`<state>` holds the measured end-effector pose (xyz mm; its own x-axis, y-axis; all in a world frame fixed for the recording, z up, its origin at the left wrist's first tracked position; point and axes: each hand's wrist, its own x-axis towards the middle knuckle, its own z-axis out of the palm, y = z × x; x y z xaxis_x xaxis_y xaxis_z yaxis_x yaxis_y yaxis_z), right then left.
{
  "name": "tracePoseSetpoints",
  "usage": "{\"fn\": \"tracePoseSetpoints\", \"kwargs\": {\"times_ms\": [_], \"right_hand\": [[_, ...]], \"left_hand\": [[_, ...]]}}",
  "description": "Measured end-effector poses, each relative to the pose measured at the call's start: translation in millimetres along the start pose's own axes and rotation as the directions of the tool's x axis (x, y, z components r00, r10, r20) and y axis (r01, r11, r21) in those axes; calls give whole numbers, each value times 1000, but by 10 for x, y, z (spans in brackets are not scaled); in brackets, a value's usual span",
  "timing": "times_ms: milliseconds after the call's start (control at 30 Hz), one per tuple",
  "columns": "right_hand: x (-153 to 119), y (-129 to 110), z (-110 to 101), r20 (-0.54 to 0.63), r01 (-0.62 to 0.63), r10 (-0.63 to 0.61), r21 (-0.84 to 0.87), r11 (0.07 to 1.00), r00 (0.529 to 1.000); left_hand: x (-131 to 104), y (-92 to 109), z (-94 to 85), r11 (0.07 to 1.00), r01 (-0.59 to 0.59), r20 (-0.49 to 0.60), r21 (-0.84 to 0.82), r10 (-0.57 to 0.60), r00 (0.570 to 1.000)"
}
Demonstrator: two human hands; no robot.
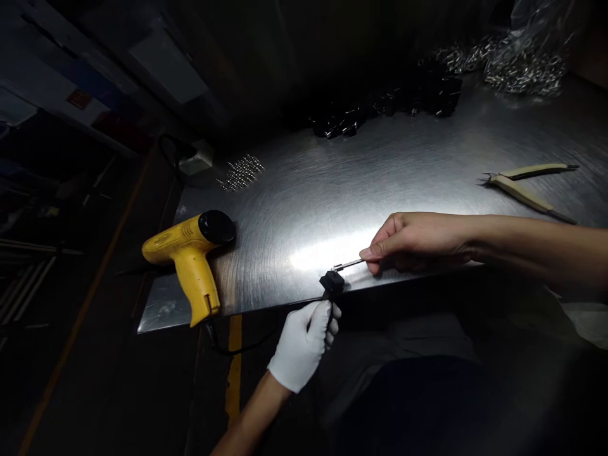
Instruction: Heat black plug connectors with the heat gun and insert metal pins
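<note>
My left hand [304, 342], in a white glove, is closed around the narrow stem of a small black block-shaped part [332, 282] at the table's front edge. My bare right hand [396, 244] pinches a thin metal rod [351, 263] between thumb and fingers. The rod's far end, with a small shiny metal piece on it, meets the top of the black part; whether it is inserted cannot be made out. Left of my hands lies a yellow heat gun [194, 259] with a black end.
Yellow-handled pliers [527, 183] lie at the right. Small metal pins [241, 173] are laid out at the back left. Black parts [394, 104] are piled at the back, beside a clear bag of metal pieces [527, 69]. A cord hangs below the front edge.
</note>
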<state>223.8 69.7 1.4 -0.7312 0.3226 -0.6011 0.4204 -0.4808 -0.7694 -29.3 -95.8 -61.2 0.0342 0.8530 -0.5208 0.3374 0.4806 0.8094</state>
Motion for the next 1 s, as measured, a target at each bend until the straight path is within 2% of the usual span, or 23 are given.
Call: {"fn": "tracePoseSetpoints", "kwargs": {"times_ms": [100, 267, 433, 533, 633, 767, 833, 900, 1000], "right_hand": [[-27, -6, -44, 69, -7, 4, 38, 999, 998], [-56, 15, -110, 78, -15, 12, 39, 999, 997], [-80, 2, -115, -1, -5, 5, -43, 999, 1000], [-41, -99, -89, -115, -24, -7, -263, 965, 993], [130, -279, -72, -265, -69, -77, -501, 863, 961], [610, -666, -80, -392, -130, -238, -713, 689, 889], [900, -937, -82, -402, -168, -300, -796, 582, 865], [1173, -1249, -69, -384, -206, -317, -856, 474, 867], [1521, -1732, 2, -376, -277, -320, -908, 315, 870]], "left_hand": [[-2, 6, 9, 1000, -5, -7, 13, 5, 1000], [8, -9, 24, 1000, 0, -16, -20, -1, 1000], [27, -63, 74, 996, 6, -15, -93, -8, 1000], [24, -103, 138, 984, 22, -19, -176, -26, 999], [13, -134, 216, 967, 24, -25, -254, -32, 999], [22, -158, 306, 943, -5, -43, -333, -9, 999], [28, -170, 340, 926, 8, -51, -378, -30, 998], [28, -184, 365, 920, 27, -63, -391, -56, 996], [21, -198, 379, 946, 46, -135, -321, -93, 986]]}}
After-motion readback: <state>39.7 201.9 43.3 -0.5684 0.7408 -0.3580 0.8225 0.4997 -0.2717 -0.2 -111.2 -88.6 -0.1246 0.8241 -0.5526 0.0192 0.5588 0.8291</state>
